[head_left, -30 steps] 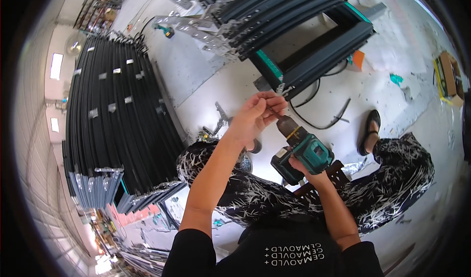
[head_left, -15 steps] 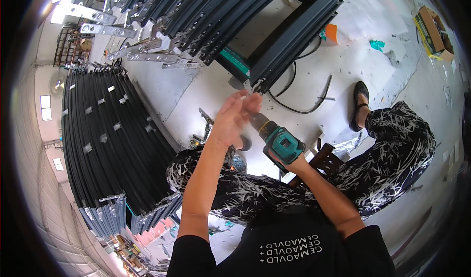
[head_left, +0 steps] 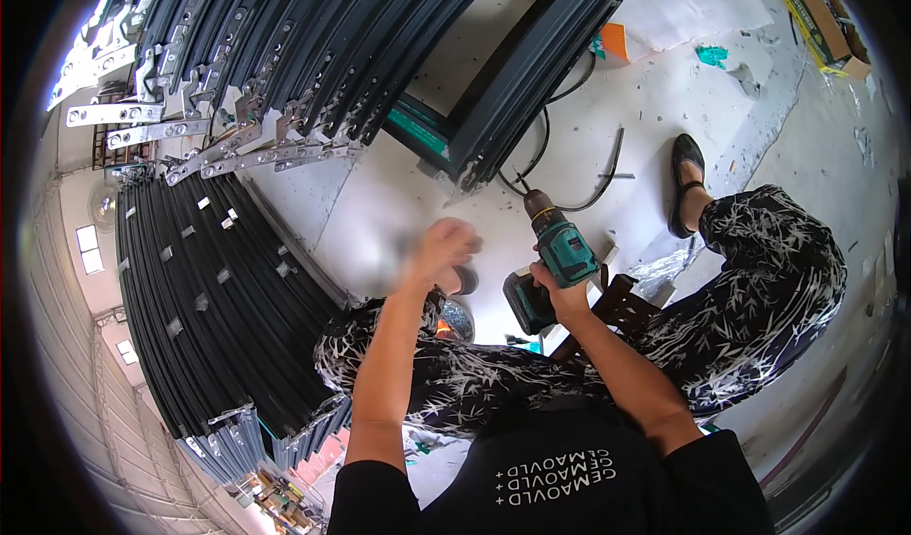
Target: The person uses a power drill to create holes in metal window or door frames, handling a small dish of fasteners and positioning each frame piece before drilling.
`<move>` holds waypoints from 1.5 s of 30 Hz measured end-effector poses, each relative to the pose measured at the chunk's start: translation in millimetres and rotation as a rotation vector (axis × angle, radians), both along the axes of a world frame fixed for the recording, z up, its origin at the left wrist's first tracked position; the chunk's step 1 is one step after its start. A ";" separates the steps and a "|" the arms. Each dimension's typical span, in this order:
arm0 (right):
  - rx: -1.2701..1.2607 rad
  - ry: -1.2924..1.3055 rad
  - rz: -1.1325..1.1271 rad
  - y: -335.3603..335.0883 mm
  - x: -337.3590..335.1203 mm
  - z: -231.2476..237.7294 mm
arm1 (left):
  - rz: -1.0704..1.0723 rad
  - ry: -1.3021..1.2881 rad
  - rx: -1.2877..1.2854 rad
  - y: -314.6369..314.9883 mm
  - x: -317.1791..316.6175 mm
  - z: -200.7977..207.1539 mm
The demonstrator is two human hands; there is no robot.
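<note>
A teal and black cordless drill (head_left: 569,253) is in my right hand (head_left: 562,295), fingers wrapped round its grip. Its chuck points away from me, toward the floor beside the frame stack, touching no frame. My left hand (head_left: 441,255) hovers over the floor left of the drill. Motion smears its fingers and a greyish patch beside it, so I cannot make out whether it holds anything. Beyond the hands lies a stack of dark window frames (head_left: 512,89), with metal hinge arms (head_left: 232,151) jutting from its left ends. A small metal bowl (head_left: 458,319) sits near my left knee.
More dark frames (head_left: 218,288) are stacked at the left. A black cable (head_left: 607,179) curls across the floor past the drill. An open cardboard box (head_left: 827,23) stands at the far right. Beside my right wrist is a brown stool-like piece (head_left: 622,305).
My left hand has left the frame's near corner and come back toward me, to the left. The drill has moved away from that corner to the right, its battery now in view.
</note>
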State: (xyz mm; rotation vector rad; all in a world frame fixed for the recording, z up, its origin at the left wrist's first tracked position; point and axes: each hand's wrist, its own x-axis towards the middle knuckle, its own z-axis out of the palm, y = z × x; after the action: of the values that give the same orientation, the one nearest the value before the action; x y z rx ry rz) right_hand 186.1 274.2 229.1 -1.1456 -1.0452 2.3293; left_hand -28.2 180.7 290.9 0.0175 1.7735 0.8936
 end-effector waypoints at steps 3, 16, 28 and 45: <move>0.081 0.013 0.005 1.1 -1.4 4.5 | 0.022 0.130 0.075 -3.1 -10.0 9.9; 0.319 0.201 -0.230 62.6 18.0 139.0 | -0.380 0.536 0.037 -22.4 26.3 -0.3; 0.652 0.283 -0.146 140.7 70.6 275.9 | -0.403 0.328 0.004 16.9 255.8 -51.2; -0.105 -0.076 -0.410 287.2 124.8 149.6 | -0.934 0.437 0.131 177.1 201.9 -58.6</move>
State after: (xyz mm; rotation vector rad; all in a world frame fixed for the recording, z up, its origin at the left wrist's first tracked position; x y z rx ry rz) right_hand 310.9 561.3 378.7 -1.3512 -0.6406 2.0467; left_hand 173.7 357.7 232.3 1.1026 1.7925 0.3133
